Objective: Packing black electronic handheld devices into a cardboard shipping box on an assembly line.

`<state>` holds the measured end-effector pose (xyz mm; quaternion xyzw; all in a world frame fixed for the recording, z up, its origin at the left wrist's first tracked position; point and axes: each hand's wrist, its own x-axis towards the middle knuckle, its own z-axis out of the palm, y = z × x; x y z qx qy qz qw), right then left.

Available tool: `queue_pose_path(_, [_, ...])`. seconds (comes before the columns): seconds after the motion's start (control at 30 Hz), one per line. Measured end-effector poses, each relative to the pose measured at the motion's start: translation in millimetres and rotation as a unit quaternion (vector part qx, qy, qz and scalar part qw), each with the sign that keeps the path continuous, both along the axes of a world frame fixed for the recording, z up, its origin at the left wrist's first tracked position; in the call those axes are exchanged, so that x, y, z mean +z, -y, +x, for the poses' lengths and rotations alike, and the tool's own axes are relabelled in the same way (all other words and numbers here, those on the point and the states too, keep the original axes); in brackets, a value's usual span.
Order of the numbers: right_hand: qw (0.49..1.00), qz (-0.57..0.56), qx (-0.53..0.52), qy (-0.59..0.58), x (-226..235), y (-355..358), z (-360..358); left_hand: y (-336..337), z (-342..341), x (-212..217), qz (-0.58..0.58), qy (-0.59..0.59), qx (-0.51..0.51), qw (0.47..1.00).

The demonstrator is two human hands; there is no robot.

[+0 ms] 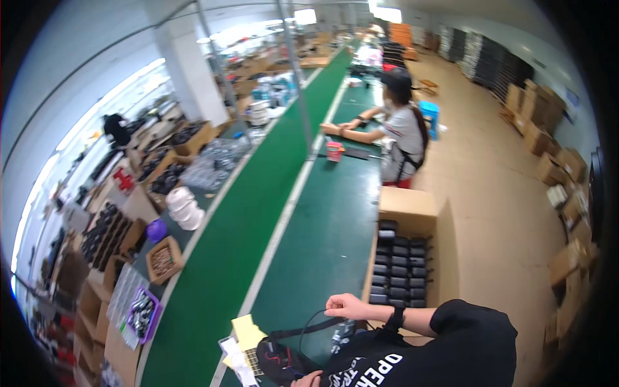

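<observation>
My right hand (346,306), with a dark band on its wrist, is held over the near end of the green table with its fingers curled together. A thin black cable (308,324) loops down from the fingertips. Below it lies a black, soft-looking, cap-like thing (276,358) with a strap and thin red and blue wires; its exact kind is unclear. At the lower edge, my left hand (308,379) is beside this black thing, mostly cut off, its grip hidden. Yellow paper sheets (247,332) and white slips (237,361) lie to the left of it.
A carton (447,251) packed with rows of black devices (400,271) stands right of the table. Left runs a green conveyor belt (222,258); beyond it are a purple basket (144,315) and a small box (164,260). A co-worker (403,129) sits farther along, near a red cup (333,151).
</observation>
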<state>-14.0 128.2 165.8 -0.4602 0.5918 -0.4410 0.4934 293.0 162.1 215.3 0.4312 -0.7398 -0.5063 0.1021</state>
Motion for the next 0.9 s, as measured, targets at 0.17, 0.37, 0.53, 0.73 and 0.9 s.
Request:
queue_pose_path(0.17, [0.978,-0.086,0.191,-0.01,46,39,103,-29,15,28,-0.1,0.04,0.074,0.991])
queue_pose_path(0.37, [0.982,-0.002,0.165,0.091,42,42,102,-46,-5,-20,-0.205,0.056,0.039,0.976])
queue_pose_path(0.53, [0.93,-0.143,0.338,0.018,97,91,144,-52,-26,-170,-0.03,-0.29,0.206,0.934])
queue_pose_path(0.73, [0.733,-0.402,0.536,-0.118,140,61,221,-45,-16,-113,-0.019,-0.148,0.185,0.971])
queue_pose_path(0.9, [0.711,-0.346,0.567,-0.229,111,55,235,-49,-12,-30,-0.01,0.053,0.158,0.986])
